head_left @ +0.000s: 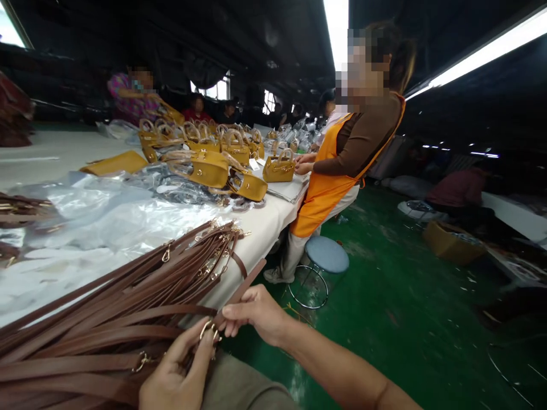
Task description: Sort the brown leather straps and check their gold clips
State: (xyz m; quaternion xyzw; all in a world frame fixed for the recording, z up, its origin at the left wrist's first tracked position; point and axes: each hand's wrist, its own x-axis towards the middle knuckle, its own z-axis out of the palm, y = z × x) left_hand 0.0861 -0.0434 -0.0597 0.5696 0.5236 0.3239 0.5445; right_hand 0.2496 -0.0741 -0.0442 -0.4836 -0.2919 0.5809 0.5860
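A thick bundle of brown leather straps (128, 302) with gold clasps lies across the white table (265, 219) edge and my lap. My left hand (177, 370) pinches a gold clasp (208, 329) at the end of one strap. Just right of the clasp, my right hand (254, 313) is closed on the same brown strap where it runs up toward the table edge. The two hands nearly touch at the clasp.
Clear plastic bags (106, 210) cover the table behind the straps. Several mustard handbags (239, 151) stand farther back. A person in an orange apron (337, 165) works at the table edge by a blue stool (327, 256). The floor is green, with a cardboard box (453, 239).
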